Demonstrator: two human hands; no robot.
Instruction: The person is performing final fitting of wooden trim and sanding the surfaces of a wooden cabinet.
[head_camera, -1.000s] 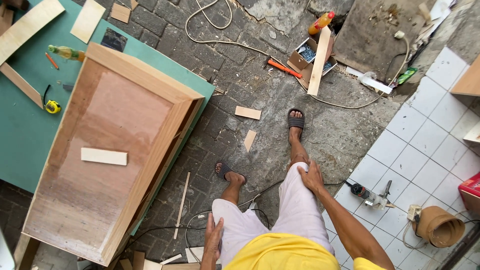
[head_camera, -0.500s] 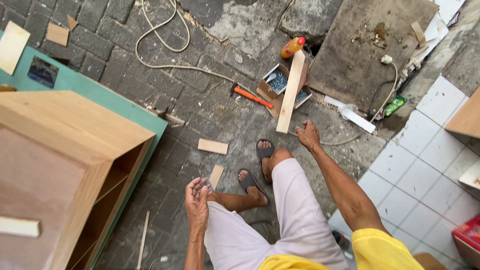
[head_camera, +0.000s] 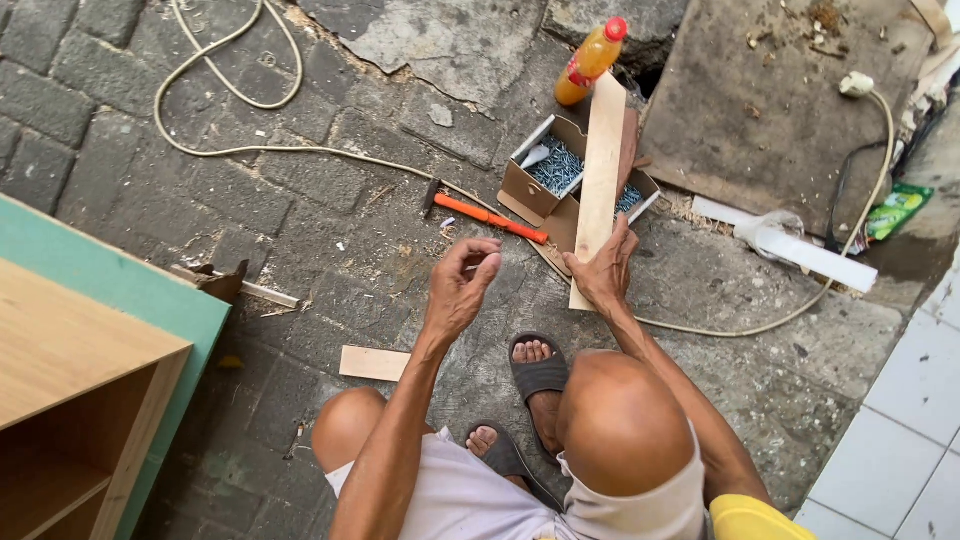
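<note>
The right hand (head_camera: 605, 272) grips one long plank (head_camera: 598, 180) (pointing up the frame); the left hand (head_camera: 462, 285) hangs curled, pinching nothing.

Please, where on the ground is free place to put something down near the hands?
Free paving lies left of the hammer, between the looped cable and the green board. It is crowded around the right hand: the wooden strip crosses the nail box, with a bottle behind. The left hand hovers empty.
</note>
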